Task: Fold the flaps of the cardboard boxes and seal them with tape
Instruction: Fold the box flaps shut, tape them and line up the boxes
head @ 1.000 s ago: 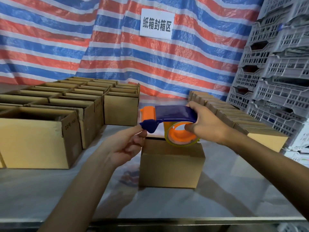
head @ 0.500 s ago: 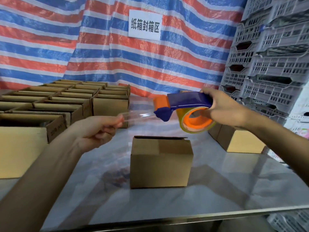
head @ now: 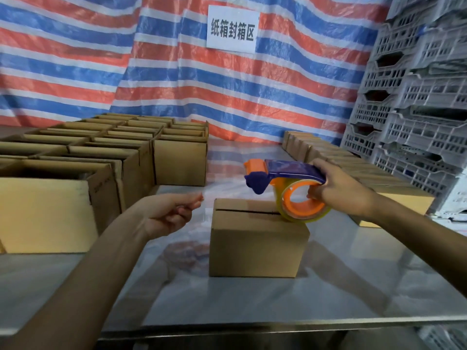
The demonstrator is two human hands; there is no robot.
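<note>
Dispenser (head: 290, 170) lowered onto box (head: 257, 243) top, right hand (head: 341, 193) gripping; left hand (head: 169, 210) pinched beside box, hold unclear.

I had the left arm reaching up from the lower left of the frame, forearm bare, inner wrist towards the camera. Left hand (head: 171, 210) sat just left of centre, fingers curled, thumb pressed to fingertips in a pinch; couldn't tell if anything was in it. Right arm came in from the right edge. Right hand (head: 340, 192), right of centre, gripped the tape dispenser (head: 290, 170), fingers over its top, thumb underneath.
</note>
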